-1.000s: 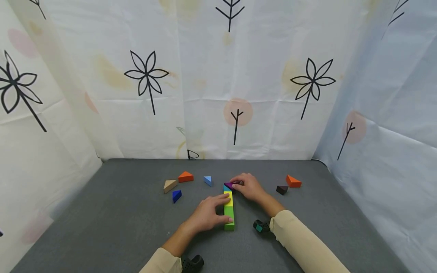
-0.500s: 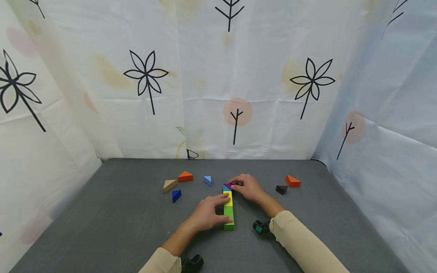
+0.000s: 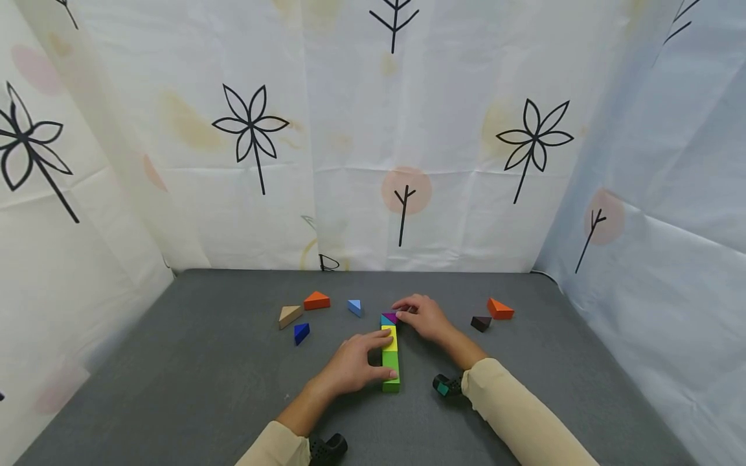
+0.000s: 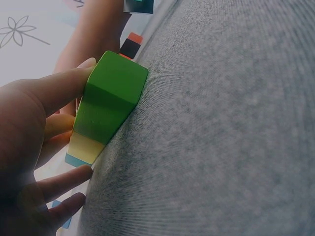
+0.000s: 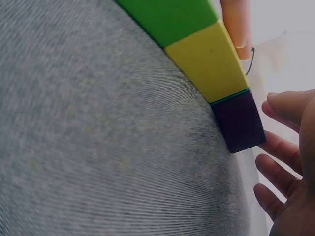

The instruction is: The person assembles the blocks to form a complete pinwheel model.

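Note:
A straight row of blocks lies on the grey table: a green block [image 3: 391, 364] nearest, then a yellow block [image 5: 209, 61], with a light blue triangular block [image 3: 385, 321] and a purple triangular block [image 5: 239, 123] fitted together at the far end. My left hand [image 3: 350, 366] reaches over the row from the left, its thumb resting on the green block and a fingertip on the yellow one. At the far end my right hand [image 3: 427, 320] is beside the purple block, its fingers loosely bent. Its thumb stands off that block in the right wrist view; whether another finger touches is unclear.
Left of the row lie an orange triangular block [image 3: 317, 301], a natural wood one [image 3: 289, 316], a dark blue one [image 3: 301, 333] and a pale blue one [image 3: 355, 308]. To the right are a dark brown block [image 3: 480, 323] and another orange block [image 3: 501, 309]. Printed cloth surrounds the table.
The right hand's fingers have eased slightly up from the purple block, which stays at the far end of the row. My left hand keeps its place on the green and yellow blocks.

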Demonstrator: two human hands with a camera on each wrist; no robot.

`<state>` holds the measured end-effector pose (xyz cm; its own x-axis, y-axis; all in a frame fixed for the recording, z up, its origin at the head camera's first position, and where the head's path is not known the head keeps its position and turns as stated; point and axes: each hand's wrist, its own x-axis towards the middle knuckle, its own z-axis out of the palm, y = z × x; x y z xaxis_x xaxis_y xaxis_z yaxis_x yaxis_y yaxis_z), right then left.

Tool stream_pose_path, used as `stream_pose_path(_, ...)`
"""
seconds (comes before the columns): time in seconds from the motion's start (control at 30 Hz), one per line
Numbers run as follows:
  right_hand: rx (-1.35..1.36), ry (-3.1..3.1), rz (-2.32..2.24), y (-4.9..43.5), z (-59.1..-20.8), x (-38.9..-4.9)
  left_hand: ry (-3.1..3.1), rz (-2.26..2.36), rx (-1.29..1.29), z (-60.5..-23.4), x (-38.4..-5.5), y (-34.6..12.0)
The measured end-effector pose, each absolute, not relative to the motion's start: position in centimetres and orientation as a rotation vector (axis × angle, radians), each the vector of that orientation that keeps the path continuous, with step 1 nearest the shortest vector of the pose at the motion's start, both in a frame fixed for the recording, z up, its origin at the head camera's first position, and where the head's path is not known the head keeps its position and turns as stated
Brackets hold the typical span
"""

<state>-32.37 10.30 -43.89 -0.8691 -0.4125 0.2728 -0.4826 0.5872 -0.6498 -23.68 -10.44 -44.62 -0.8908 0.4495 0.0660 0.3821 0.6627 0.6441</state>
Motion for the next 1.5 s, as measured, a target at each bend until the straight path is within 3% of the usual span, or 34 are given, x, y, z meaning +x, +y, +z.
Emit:
stream_pose_path(0.6,0.646,-2.665,1.188,13.0,-41.6,-31.8,2.787,1.021,0.676,-44.6,-23.6,-10.4)
stream_pose_path(1.5,0.665,-2.713,0.511,22.5,-42.0,-31.3,2.763,1.024,0.650,-44.7,-23.6,-10.4)
